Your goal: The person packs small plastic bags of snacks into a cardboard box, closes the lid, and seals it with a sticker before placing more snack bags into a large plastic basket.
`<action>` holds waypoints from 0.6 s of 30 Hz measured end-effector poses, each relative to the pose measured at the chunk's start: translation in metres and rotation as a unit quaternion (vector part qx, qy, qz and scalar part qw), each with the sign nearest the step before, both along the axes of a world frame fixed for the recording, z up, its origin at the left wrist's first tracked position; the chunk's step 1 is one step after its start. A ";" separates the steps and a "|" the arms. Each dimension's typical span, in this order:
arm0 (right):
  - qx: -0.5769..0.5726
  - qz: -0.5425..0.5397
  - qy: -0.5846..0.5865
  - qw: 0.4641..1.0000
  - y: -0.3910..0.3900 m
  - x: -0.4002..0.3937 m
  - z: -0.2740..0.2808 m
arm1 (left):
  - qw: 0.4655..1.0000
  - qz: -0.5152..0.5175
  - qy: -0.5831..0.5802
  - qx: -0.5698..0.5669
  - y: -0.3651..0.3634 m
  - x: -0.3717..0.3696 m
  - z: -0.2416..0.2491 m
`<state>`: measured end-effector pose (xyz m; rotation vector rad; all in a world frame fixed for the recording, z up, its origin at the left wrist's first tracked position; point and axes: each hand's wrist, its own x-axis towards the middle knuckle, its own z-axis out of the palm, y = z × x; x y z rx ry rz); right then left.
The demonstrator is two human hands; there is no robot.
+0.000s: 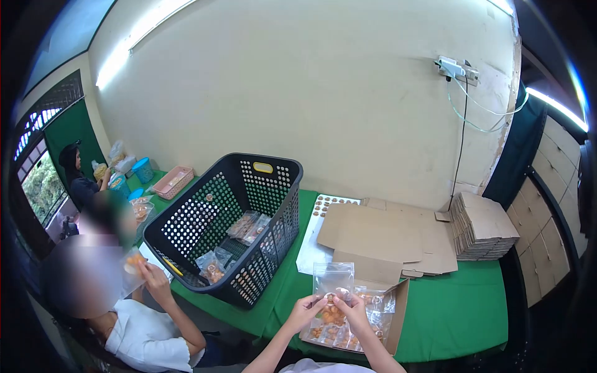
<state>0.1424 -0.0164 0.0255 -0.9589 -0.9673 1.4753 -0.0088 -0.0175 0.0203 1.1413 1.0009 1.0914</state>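
Both of my hands are at a clear zip bag [334,276] with orange-brown snacks in its lower part. My left hand [306,311] pinches its left side, and my right hand [354,313] pinches its right side. A small round sticker [331,299] shows on the bag between my thumbs. The bag stands upright above an open cardboard box [399,317], which holds several similar filled bags [376,301]. Beside the box lies a white sheet [308,252] with rows of round stickers [336,201], partly covered by cardboard.
A large dark basket [249,261] with several bags stands left of centre on the green table [460,317]. Flat cardboard [373,230] and a cardboard stack [482,227] lie at the right. A co-worker [146,329] holds a bag at the left; another person [81,180] is farther back.
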 end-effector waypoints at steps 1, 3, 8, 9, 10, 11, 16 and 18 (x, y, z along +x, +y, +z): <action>-0.007 -0.004 -0.005 1.000 -0.002 0.003 -0.005 | 1.000 -0.006 -0.004 -0.009 0.000 0.002 -0.003; -0.019 -0.012 -0.013 1.000 -0.005 0.008 -0.015 | 0.999 -0.019 -0.010 -0.026 -0.002 0.006 -0.013; -0.030 -0.019 0.019 0.999 -0.012 0.012 -0.017 | 0.999 0.029 0.016 -0.018 -0.007 0.020 -0.039; 0.000 -0.007 0.013 1.000 -0.014 0.012 -0.017 | 0.999 0.031 0.043 -0.014 -0.007 0.020 -0.041; 0.003 -0.001 0.000 1.000 -0.014 0.013 -0.017 | 0.999 0.031 0.039 -0.004 -0.006 0.021 -0.042; 0.007 0.006 -0.014 1.000 -0.014 0.015 -0.015 | 0.999 0.032 0.036 0.006 -0.006 0.022 -0.042; -0.003 0.021 -0.041 0.999 -0.015 0.024 -0.028 | 0.999 0.000 0.030 0.015 -0.009 0.022 -0.032; -0.001 0.023 -0.028 0.999 -0.017 0.028 -0.023 | 1.000 -0.025 0.004 0.008 -0.005 0.022 -0.034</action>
